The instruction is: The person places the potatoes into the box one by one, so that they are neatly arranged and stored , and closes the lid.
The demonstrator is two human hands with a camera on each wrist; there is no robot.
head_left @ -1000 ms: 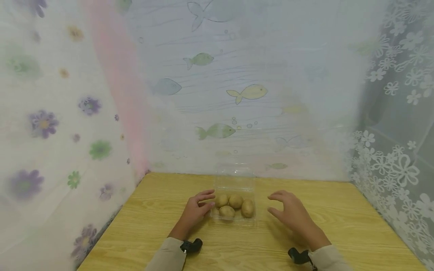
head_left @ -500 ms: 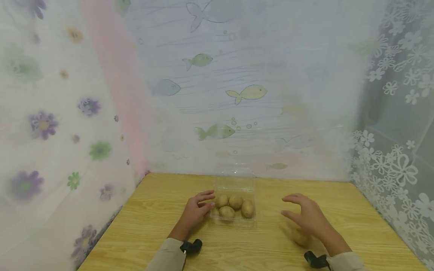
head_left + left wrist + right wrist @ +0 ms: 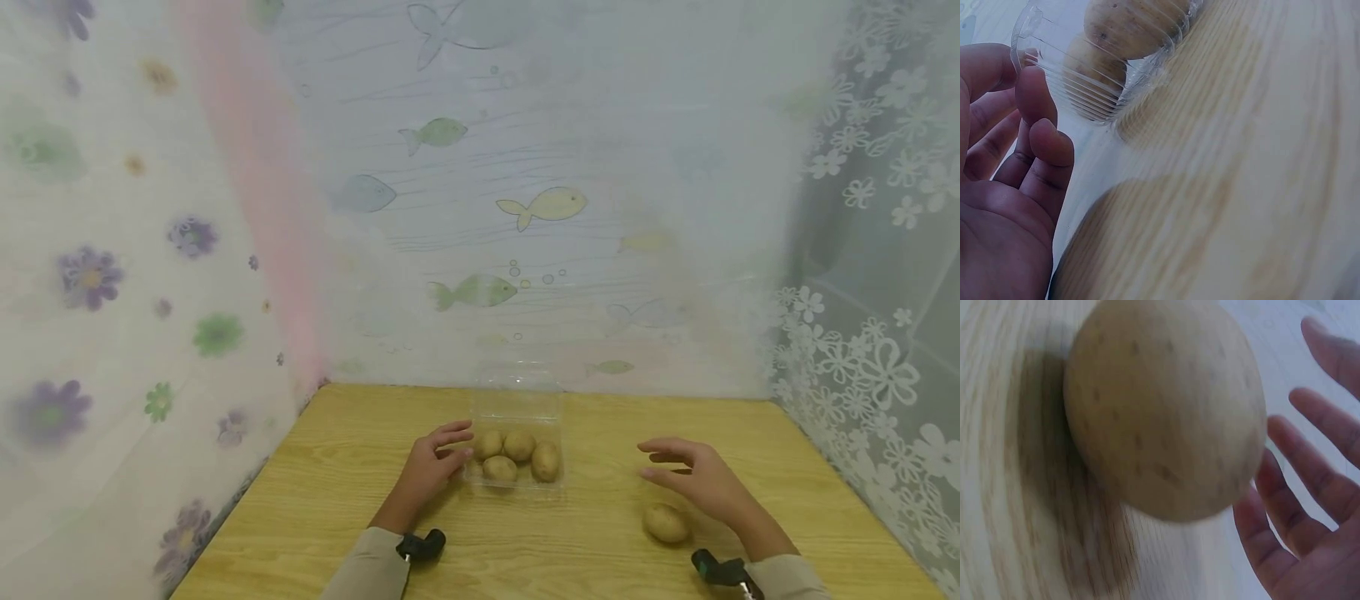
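Note:
A clear plastic clamshell box [image 3: 517, 483] sits on the table with its lid [image 3: 517, 398] raised at the back. Several potatoes [image 3: 499, 470] lie inside it. My left hand [image 3: 433, 465] pinches the box's left rim; in the left wrist view, thumb and finger meet at the ribbed plastic wall [image 3: 1079, 94]. To the right, my right hand [image 3: 701, 479] hovers over the table with relaxed fingers and nothing in its grasp. A single loose potato [image 3: 666, 523] rests on the table just below that hand, and it looms large beside the spread fingers [image 3: 1316, 469] in the right wrist view.
The wood-grain table [image 3: 360, 433] ends at a pale curtain [image 3: 420, 350] printed with fish. A flowered sheet [image 3: 150, 350] hangs on the left and another [image 3: 855, 350] on the right. Each wrist carries a black camera mount [image 3: 422, 546].
My right hand has moved right, away from the box. The loose potato, hidden at first, now shows below it on the table. My left hand has stayed at the box.

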